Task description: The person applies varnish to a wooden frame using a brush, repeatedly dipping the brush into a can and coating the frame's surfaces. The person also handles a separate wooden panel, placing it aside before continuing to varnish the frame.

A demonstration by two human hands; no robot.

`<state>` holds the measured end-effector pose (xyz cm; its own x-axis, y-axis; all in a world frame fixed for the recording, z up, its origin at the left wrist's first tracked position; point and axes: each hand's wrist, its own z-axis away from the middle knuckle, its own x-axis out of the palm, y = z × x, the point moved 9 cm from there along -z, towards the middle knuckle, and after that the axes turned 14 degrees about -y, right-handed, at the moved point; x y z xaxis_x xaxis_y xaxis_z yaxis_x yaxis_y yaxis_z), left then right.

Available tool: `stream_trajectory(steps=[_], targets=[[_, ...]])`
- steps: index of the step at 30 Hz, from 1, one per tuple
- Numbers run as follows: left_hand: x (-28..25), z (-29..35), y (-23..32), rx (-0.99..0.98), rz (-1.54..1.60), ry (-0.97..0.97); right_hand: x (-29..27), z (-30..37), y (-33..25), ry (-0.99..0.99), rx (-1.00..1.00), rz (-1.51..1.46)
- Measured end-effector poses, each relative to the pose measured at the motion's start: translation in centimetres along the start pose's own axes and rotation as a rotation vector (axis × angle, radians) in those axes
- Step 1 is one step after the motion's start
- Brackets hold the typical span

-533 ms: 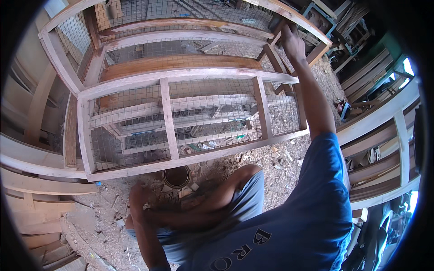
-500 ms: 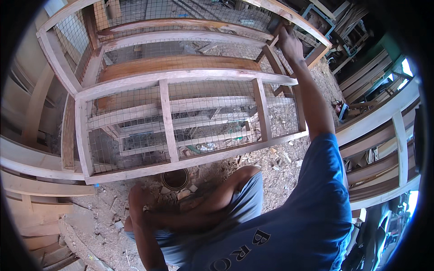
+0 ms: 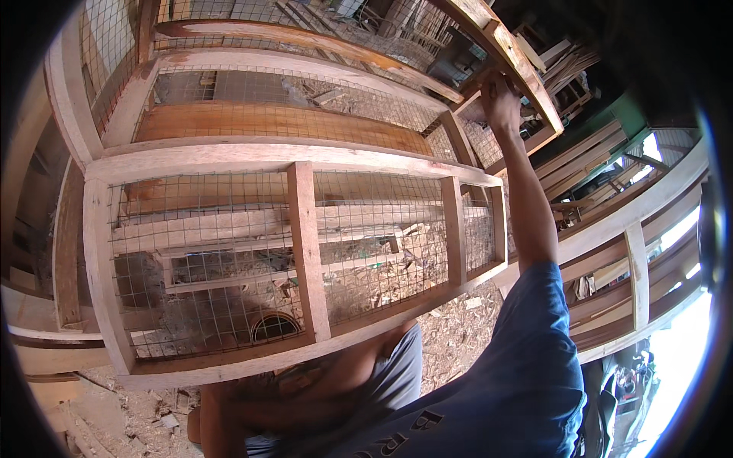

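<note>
Right hand is nearer, at the far-right end; the meshed wooden frame stretches lengthwise leftward from its fingers (can't tell their grip; left hand hidden).

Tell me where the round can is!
In the head view, the round can is left of centre, low down, seen through the wire mesh, just left of a wooden upright.

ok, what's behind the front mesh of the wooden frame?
Through the mesh: wooden bars, scattered wood shavings and, low down, part of a round can. The bottom rail seems to cover the can's near side; whatever sits directly behind the uprights is hidden.
</note>
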<state>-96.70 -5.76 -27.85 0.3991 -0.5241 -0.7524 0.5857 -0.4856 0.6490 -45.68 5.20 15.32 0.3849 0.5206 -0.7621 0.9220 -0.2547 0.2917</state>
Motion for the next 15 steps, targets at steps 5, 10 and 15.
stream_trajectory(steps=[5,10,15], targets=[[1.2,2.2,-3.8,-0.075,0.033,0.001,2.6,1.7,-1.8,-0.188,-0.078,0.531],[1.6,3.2,-5.9,-0.13,0.053,0.01,4.6,0.6,-4.3,-0.271,-0.131,0.628],[2.1,3.2,-6.7,-0.135,0.067,0.002,4.3,-0.7,-5.7,-0.29,-0.162,0.681]])
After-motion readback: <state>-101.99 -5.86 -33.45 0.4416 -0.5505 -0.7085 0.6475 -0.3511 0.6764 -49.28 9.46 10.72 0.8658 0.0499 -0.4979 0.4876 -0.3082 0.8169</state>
